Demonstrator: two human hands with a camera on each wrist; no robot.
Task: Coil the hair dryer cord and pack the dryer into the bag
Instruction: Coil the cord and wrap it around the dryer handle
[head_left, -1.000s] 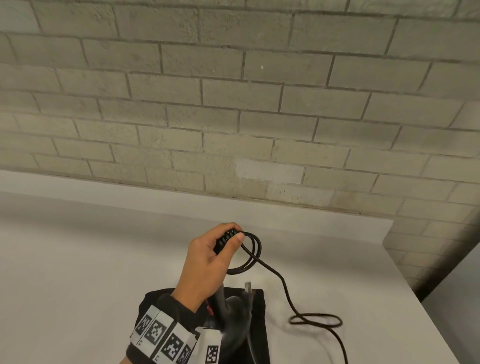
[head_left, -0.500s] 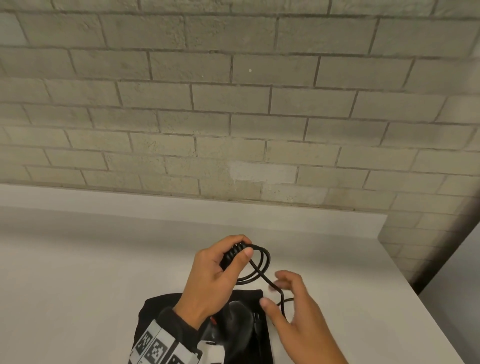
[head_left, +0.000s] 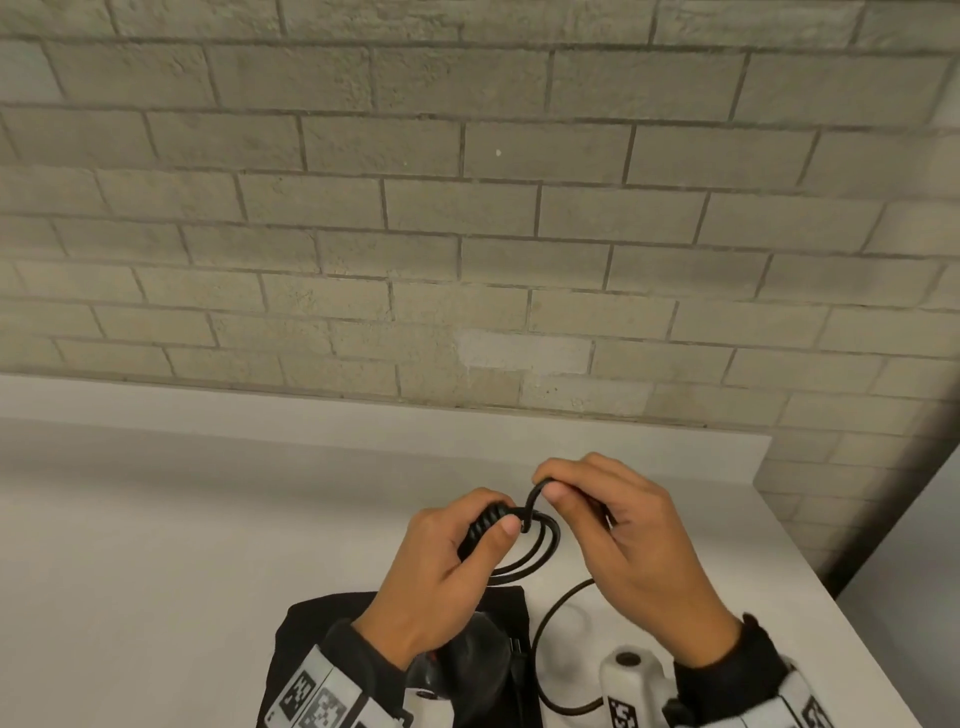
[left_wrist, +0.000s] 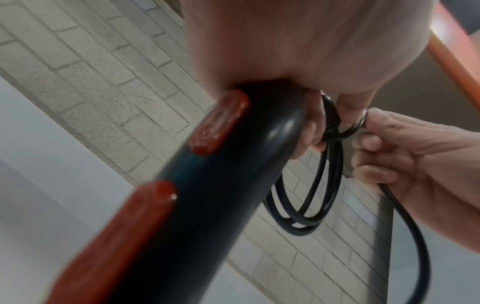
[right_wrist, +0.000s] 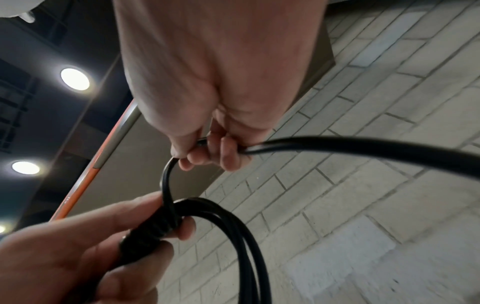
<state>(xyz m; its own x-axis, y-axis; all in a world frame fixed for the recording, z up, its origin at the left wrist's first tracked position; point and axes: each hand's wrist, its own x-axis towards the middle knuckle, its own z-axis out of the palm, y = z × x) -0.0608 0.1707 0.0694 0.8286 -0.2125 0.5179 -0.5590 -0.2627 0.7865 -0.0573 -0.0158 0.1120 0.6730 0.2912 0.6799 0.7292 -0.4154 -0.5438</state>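
Coiling the cord, dryer not yet bagged.
Left hand grasps dryer handle and loops; right hand pinches slack cord, which next must lie onto the coil above the bag.

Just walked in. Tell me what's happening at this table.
A person is coiling a hair dryer's cord over a white table. The left hand holds the hair dryer by its handle and pinches a few finished loops at the ribbed end of the cord. The right hand grips the next stretch of cord and is bringing it over to the coil. The rest of the cord trails loose onto the table. The black bag lies flat beneath the hands; the dryer is not yet in it.
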